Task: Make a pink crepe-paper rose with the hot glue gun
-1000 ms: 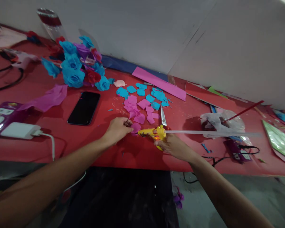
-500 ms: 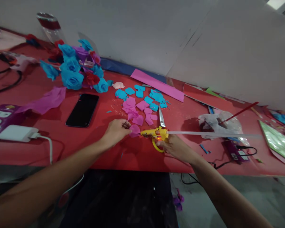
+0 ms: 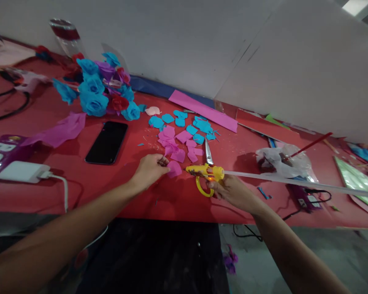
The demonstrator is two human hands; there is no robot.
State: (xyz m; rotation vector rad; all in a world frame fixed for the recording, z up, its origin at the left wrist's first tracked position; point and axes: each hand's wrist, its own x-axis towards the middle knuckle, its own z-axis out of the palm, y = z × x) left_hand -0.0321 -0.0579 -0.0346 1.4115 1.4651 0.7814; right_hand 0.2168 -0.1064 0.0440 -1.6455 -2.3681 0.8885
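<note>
One yellow plastic glue gun (image 3: 206,170), its body stubby and its nozzle dark-smudged, lies nearly level in the right hand (image 3: 231,190), whose grip is closed around the rear underside. A small orange-red light glows on the gun near those fingers. From its back end a long, translucent glue stick (image 3: 303,183) runs out straight to the right.

Just left of the gun's nozzle, with a slim gap between, is a thin, rounded magenta petal (image 3: 174,169). The left hand (image 3: 151,169) holds it by its left edge, the grip pinched narrow.

Directly behind the gun the tapered metal blades of scissors (image 3: 208,153) point away. Behind and left of the gun lie loose magenta pieces (image 3: 178,155), squarish and slightly curled, and farther back a scatter of smooth-edged blue petals (image 3: 204,124). Well to the gun's left rest a flat, glossy black phone (image 3: 107,143) and, farther back, a bunch of ruffled paper flowers (image 3: 94,103). Right of the gun sits a crumpled, cloudy plastic bag (image 3: 299,163). Beneath everything spreads the smooth red table (image 3: 178,204).
</note>
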